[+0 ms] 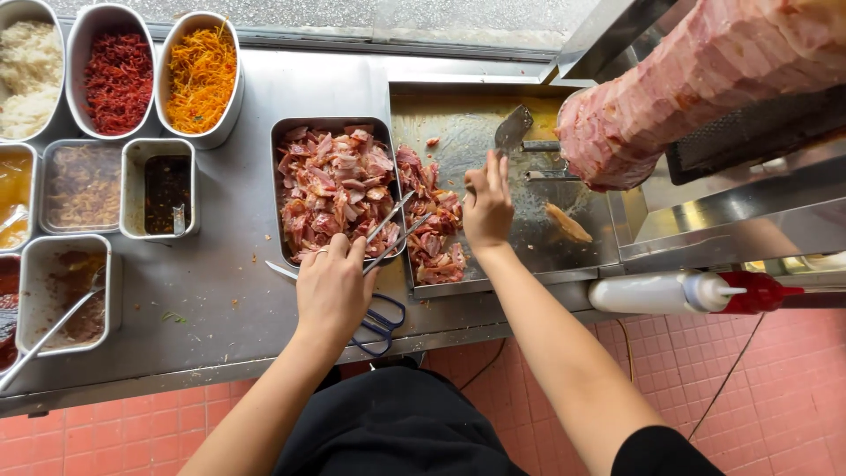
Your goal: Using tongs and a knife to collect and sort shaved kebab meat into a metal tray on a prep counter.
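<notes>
A stainless steel counter (229, 264) carries everything. At its far left stand three oval tubs: white shreds (28, 75), dark red shreds (117, 78), orange shreds (201, 75). Nearer sit small square sauce pans (159, 187). In the middle rests a rectangular pan of chopped meat (333, 187); right of it lies a greasy drip tray (493, 176). Blue-handled scissors (381, 319) lie at the near edge.

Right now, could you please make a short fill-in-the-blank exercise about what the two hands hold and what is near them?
1. The left hand holds metal ____ over the steel pan of chopped meat.
2. The right hand holds a flat metal ____ on the griddle tray.
3. The squeeze bottle lying at the right has a ____ cap.

Missing words: tongs; spatula; red
</notes>
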